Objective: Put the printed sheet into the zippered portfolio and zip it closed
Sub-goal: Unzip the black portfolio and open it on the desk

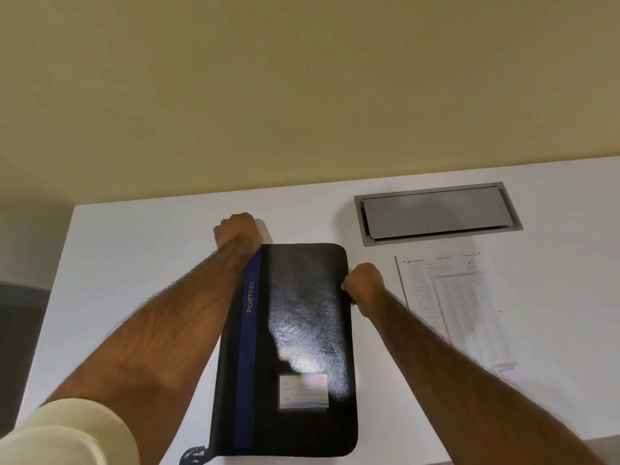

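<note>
A black zippered portfolio [302,330] with a blue spine stripe and a small label lies flat and closed on the white table [134,263]. My left hand [237,230] is fisted at its far left corner, fingers closed on the corner. My right hand [364,284] pinches the portfolio's right edge near the top, where the zipper runs; the pull itself is hidden by the fingers. The printed sheet [453,307] lies flat on the table to the right of the portfolio, apart from it.
A grey recessed cable hatch [436,213] sits in the table behind the sheet. A beige wall rises behind the table. The table's left edge drops off beside my left forearm. A small patterned tab [194,456] pokes out at the portfolio's near left corner.
</note>
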Demonstrator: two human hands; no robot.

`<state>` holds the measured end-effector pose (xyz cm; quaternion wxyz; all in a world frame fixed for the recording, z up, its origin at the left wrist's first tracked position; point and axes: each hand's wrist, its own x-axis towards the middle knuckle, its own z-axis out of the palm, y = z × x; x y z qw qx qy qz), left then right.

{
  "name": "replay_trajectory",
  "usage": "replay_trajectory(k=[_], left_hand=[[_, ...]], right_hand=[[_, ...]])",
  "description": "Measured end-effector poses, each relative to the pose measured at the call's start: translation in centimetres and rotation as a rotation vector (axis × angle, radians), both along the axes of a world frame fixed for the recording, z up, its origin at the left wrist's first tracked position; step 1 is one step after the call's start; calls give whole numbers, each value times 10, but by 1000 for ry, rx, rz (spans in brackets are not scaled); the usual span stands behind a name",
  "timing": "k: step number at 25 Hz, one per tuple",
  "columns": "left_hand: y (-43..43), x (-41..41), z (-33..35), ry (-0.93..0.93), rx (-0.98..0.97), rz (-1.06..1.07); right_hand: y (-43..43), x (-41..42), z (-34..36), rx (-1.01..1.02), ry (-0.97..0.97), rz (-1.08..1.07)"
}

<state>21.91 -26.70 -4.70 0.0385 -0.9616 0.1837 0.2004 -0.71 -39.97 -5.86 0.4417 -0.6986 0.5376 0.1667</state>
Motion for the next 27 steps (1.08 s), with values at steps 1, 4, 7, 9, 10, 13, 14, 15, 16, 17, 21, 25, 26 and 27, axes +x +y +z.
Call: replay_trajectory(k=[1,4,7,9,10,13,14,15,16,17,21,25,26,27], left_hand=[[-1,-1,0,15,-17,11],[-3,-3,-3,51,-58,92],[-7,-7,-1,38,-41,83],[-14,-13,2,52,-60,40],[-19,-16,4,66,-73,21],[-35,-32,9,101,-127,-42],[-41,-38,11,109,-145,-68],[-47,-44,13,113,-159,-94],[-53,-50,13,113,-168,-124],[-59,-56,14,108,-171,-159],[-82,-77,13,62,-126,-318],[-102,-98,12,-26,-49,-519],[-108,-104,13,-42,-35,-567],[-113,-110,15,-55,-22,-617]], right_hand=[[-1,-1,0,-9,-4,11],[0,-4,-1,-77,-18,75],[1,-4,-2,-110,-44,53],[2,-3,0,-108,-54,38],[3,-2,2,-104,-62,27],[4,-1,4,-104,-79,16],[4,-2,4,-107,-77,15],[5,-2,4,-110,-80,11],[5,-2,4,-115,-83,9],[5,-2,3,-117,-86,8],[6,-4,3,-102,-90,11],[6,-7,2,-106,-101,23],[7,-8,2,-100,-114,8],[7,-8,2,-91,-129,-11]])
